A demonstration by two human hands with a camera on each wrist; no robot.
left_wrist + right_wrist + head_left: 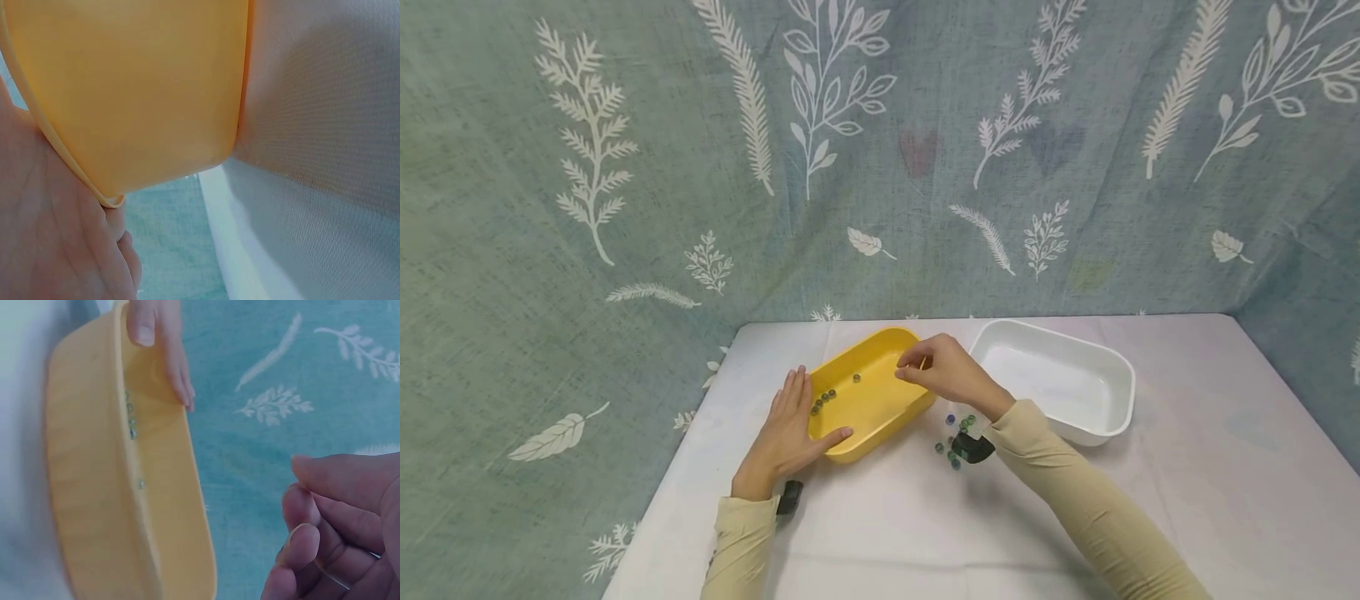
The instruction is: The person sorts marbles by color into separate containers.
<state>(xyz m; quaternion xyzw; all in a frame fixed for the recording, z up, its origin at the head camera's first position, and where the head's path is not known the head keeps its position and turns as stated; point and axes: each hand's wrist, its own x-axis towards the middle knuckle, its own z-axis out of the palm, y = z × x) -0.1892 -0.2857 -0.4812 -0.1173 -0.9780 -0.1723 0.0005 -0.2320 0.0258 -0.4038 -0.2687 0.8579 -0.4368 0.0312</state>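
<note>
My left hand (pixel 784 439) lies along the near-left end of a yellow tray (pixel 876 407), its fingers straight along the left rim and the thumb reaching over the front edge. In the left wrist view, the palm (pixel 56 219) touches the tray's rim (pixel 62 153). Above the tray's right end hangs my right hand (pixel 951 367). Its fingers are curled, with the thumb close to the index fingertip (pixel 299 503); nothing shows between them. Several glass marbles (pixel 824 397) line the tray's left side, and a single marble (pixel 857 378) sits apart toward the middle.
More green and blue marbles (pixel 939 448) lie on the white cloth right of the yellow tray, partly behind the right wrist's camera (pixel 973 448). A white tray (pixel 1123 404) stands behind the right forearm. Patterned fabric (pixel 865 167) hangs behind the table.
</note>
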